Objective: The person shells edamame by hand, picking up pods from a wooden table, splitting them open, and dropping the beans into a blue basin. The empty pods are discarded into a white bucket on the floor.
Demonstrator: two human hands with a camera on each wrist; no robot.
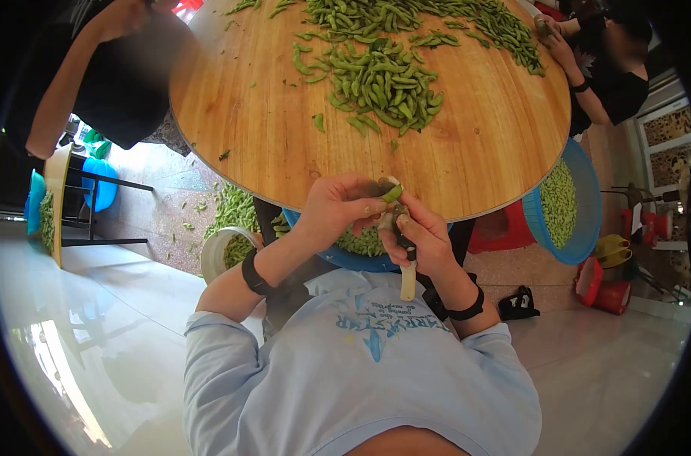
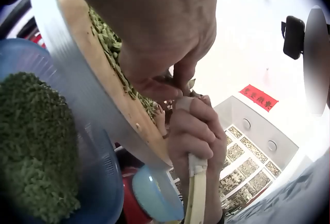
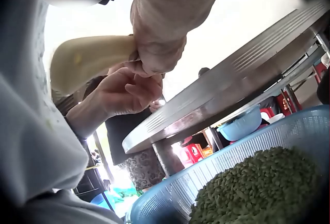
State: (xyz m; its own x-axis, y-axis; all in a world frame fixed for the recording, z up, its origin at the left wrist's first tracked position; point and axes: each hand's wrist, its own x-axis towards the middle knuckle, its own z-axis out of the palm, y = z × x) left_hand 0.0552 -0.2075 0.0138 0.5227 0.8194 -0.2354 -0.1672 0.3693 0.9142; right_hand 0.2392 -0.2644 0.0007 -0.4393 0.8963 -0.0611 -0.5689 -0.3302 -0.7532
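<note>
My left hand (image 1: pixel 372 204) pinches a green bean pod (image 1: pixel 392 194) just off the near edge of the round wooden table (image 1: pixel 247 114). My right hand (image 1: pixel 408 234) grips a small knife by its pale handle (image 1: pixel 408 283), with its top against the pod. In the right wrist view the right hand (image 3: pixel 154 49) is curled round the handle (image 3: pixel 87 59), with the left hand (image 3: pixel 129 92) behind it. The left wrist view shows the same handle (image 2: pixel 196 193) in the right hand (image 2: pixel 193 131). A blue basket (image 1: pixel 326 254) of shelled beans (image 3: pixel 258 188) sits under both hands.
A heap of pods (image 1: pixel 383 80) covers the table's middle and far side. A second blue basket (image 1: pixel 585 205) of beans stands at the right, a white bucket (image 1: pixel 212 254) of pods at the left. Two other people (image 1: pixel 110 68) (image 1: pixel 604 76) stand at the far side.
</note>
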